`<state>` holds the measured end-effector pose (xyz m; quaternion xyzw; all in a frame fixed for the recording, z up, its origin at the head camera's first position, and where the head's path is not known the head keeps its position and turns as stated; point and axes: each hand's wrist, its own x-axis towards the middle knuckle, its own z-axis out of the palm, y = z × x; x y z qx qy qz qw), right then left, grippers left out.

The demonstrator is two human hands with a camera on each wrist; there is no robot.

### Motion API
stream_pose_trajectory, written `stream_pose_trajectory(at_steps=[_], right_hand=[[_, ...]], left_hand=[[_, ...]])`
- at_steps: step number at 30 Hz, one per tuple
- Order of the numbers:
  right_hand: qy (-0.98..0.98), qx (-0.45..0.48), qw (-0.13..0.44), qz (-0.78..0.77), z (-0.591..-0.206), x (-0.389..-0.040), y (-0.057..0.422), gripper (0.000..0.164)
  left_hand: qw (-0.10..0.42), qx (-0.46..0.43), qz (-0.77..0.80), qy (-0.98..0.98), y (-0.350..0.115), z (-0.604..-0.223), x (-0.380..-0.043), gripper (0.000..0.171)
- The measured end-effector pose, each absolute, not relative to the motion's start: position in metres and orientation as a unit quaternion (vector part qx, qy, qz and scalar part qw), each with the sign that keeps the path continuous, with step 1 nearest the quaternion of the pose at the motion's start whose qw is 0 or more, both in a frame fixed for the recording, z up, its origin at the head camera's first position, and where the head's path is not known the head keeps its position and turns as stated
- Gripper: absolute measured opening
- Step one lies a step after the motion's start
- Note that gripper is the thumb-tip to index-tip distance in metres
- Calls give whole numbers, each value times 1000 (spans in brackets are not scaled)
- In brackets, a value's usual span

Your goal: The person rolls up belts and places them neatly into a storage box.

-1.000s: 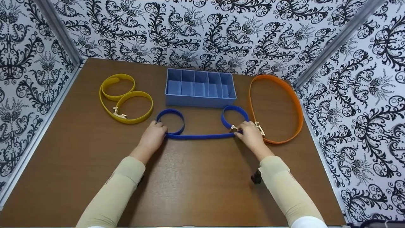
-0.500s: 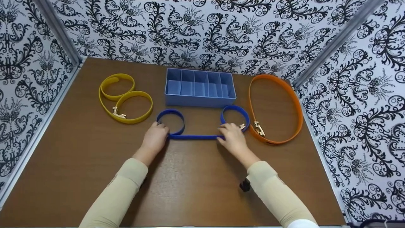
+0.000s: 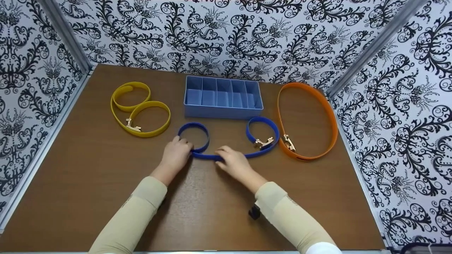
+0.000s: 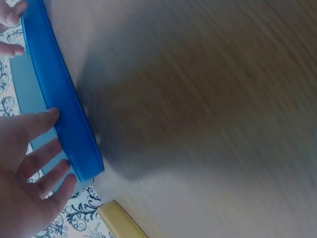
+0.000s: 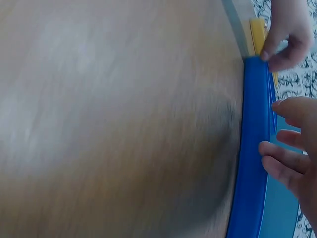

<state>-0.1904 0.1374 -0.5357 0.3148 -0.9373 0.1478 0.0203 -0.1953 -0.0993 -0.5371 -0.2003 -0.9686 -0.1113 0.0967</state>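
On the table, a blue belt (image 3: 204,157) stands on edge, looped at both ends, its gold-coloured buckle (image 3: 263,142) inside the right loop. My left hand (image 3: 177,151) pinches it beside the left loop; in the left wrist view the thumb lies on the front of the strap and the fingers reach behind it. Farther right, my right hand (image 3: 233,161) has thumb and fingers on either side of the strap, along its middle stretch. The right wrist view shows its fingertips (image 5: 266,151) at the belt's upper edge.
Behind the blue belt stands a blue-grey box (image 3: 222,112) divided into several compartments. A yellow belt (image 3: 155,133) lies coiled in two loops at the left. At the right, an orange belt (image 3: 330,116) forms one big loop close to the blue one. Patterned walls enclose the table.
My right hand has slid left along the strap, away from the buckle, which now shows fully. The stretch at its right now curves. My left hand has shifted slightly right with the left loop.
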Motion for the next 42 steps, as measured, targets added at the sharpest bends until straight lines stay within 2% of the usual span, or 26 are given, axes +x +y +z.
stream_pose_trajectory(at_steps=[8, 18, 25, 35, 42], right_hand=[[-939, 328, 12, 102, -538, -191, 117, 32], [-928, 356, 46, 99, -542, -191, 114, 23], [-913, 382, 82, 119, -546, -190, 116, 22], [-901, 402, 91, 137, -547, -192, 120, 17], [-898, 403, 96, 147, -547, -191, 122, 10]], left_hand=[[79, -201, -151, -965, -102, -536, -199, 14], [71, -215, -115, -967, -109, -534, -204, 15], [33, -207, -99, -973, -108, -531, -206, 22], [-5, -204, -113, -972, -105, -528, -215, 19], [10, -210, -119, -970, -105, -529, -218, 17]])
